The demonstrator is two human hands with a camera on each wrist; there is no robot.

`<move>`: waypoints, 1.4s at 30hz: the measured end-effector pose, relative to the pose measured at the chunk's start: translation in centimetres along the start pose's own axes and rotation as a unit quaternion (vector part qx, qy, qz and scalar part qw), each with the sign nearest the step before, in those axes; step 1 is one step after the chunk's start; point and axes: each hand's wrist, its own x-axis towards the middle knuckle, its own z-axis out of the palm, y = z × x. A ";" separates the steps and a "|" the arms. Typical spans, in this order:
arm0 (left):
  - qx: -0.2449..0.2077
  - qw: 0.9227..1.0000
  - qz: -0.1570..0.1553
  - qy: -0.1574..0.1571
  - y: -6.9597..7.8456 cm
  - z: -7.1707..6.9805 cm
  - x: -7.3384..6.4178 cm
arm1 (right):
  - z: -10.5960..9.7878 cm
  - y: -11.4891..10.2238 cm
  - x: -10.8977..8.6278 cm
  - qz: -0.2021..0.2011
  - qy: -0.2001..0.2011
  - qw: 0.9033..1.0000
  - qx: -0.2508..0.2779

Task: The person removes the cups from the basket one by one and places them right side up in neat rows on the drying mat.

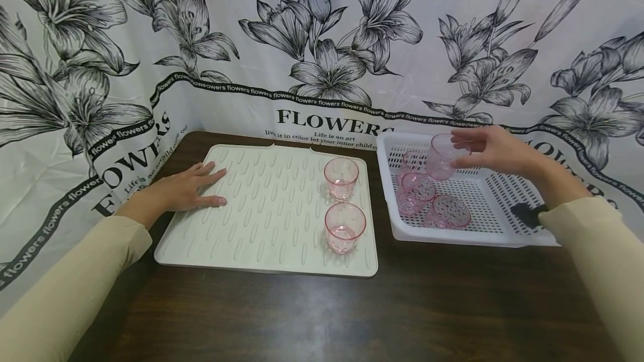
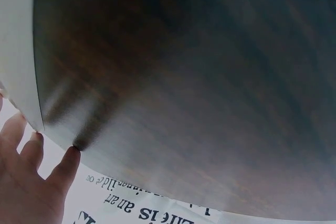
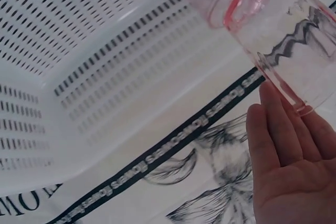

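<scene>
Right hand (image 1: 495, 149): fingers and thumb grasp a clear pink-tinted glass (image 1: 440, 156) at the far side of a white perforated basket (image 1: 453, 237). More pink-tinted glasses (image 1: 451, 212) sit below, grouped toward the basket's left end; whether the held one touches them, cannot tell.

Left hand (image 1: 183, 190): fingers released and spread, resting on the left edge of a white ridged mat (image 1: 271, 211). On the mat's right side stand two upright glasses, the far one (image 1: 341, 179) just behind the near one (image 1: 344, 228). Mat and basket lie side by side on a dark brown surface (image 1: 302, 317); flower-printed cloth (image 1: 327, 15) behind.
</scene>
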 end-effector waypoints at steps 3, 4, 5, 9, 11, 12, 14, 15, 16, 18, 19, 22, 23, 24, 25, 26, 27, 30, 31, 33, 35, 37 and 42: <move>-0.001 1.000 0.001 0.001 0.0 0.0 -0.1 | 0.2 -1.0 0.1 -0.002 0.004 1.000 0.005; -0.001 1.000 0.001 0.001 0.0 -0.1 -0.1 | 0.3 -1.3 0.1 -0.004 0.005 1.000 0.004; -0.001 1.000 0.001 0.001 0.1 -0.1 -0.1 | 0.5 -1.6 0.2 -0.005 0.006 1.000 0.003; -0.004 1.000 0.002 0.003 0.1 -0.1 -0.1 | 1.0 -2.8 0.5 -0.022 0.018 1.000 0.002; -0.004 1.000 0.002 0.003 0.1 -0.1 -0.1 | 1.2 -3.3 0.6 -0.032 0.025 0.999 0.006; -0.004 1.000 0.003 0.003 0.1 -0.1 -0.1 | 1.3 -3.6 0.6 -0.037 0.029 0.999 0.007; -0.003 1.000 0.002 0.003 0.1 -0.1 -0.1 | 1.6 -4.2 0.8 -0.046 0.036 0.998 0.011; -0.004 1.000 0.002 0.002 0.1 -0.1 -0.1 | 1.7 -4.5 0.8 -0.048 0.039 0.998 0.012; -0.005 1.000 0.002 0.003 0.1 -0.1 -0.1 | 1.9 -4.8 0.9 -0.051 0.043 0.998 0.014; -0.006 1.000 0.001 0.003 0.1 -0.1 -0.1 | 2.3 -5.5 1.0 -0.057 0.049 0.997 0.016; -0.007 1.000 0.000 0.003 0.1 -0.1 -0.2 | 2.5 -5.9 1.0 -0.064 0.051 0.996 0.018; -0.008 1.000 0.001 0.003 0.1 -0.1 -0.2 | 3.3 -6.9 1.3 -0.088 0.053 0.994 0.029; -0.007 1.000 0.002 0.002 0.2 -0.1 -0.2 | 3.6 -7.3 1.4 -0.097 0.052 0.993 0.031; -0.007 1.000 0.002 0.002 0.2 -0.1 -0.2 | 3.9 -7.6 1.5 -0.106 0.049 0.993 0.036; -0.007 1.000 0.001 0.002 0.2 -0.1 -0.2 | 4.2 -7.9 1.6 -0.112 0.046 0.992 0.039; -0.007 1.000 0.001 0.002 0.2 -0.1 -0.2 | 4.6 -8.2 1.7 -0.118 0.041 0.991 0.043; -0.007 1.000 -0.001 0.001 0.2 -0.2 -0.2 | 4.9 -8.5 1.9 -0.125 0.037 0.990 0.045; -0.007 1.000 -0.006 -0.001 0.2 -0.2 -0.2 | 5.8 -9.4 2.5 -0.145 0.023 0.988 0.049; -0.008 1.000 -0.008 -0.002 0.2 -0.2 -0.2 | 6.1 -9.7 2.7 -0.151 0.019 0.987 0.048; -0.009 1.000 -0.008 -0.003 0.2 -0.2 -0.2 | 6.6 -10.3 3.1 -0.164 0.012 0.985 0.048; -0.009 1.000 -0.009 -0.003 0.2 -0.1 -0.2 | 7.0 -11.0 3.4 -0.174 0.008 0.984 0.042; -0.010 1.000 -0.008 -0.003 0.2 -0.1 -0.1 | 7.3 -11.6 3.6 -0.181 0.005 0.983 0.040; -0.008 1.000 -0.007 -0.002 0.2 -0.2 -0.1 | 8.0 -13.3 3.8 -0.193 -0.011 0.981 0.034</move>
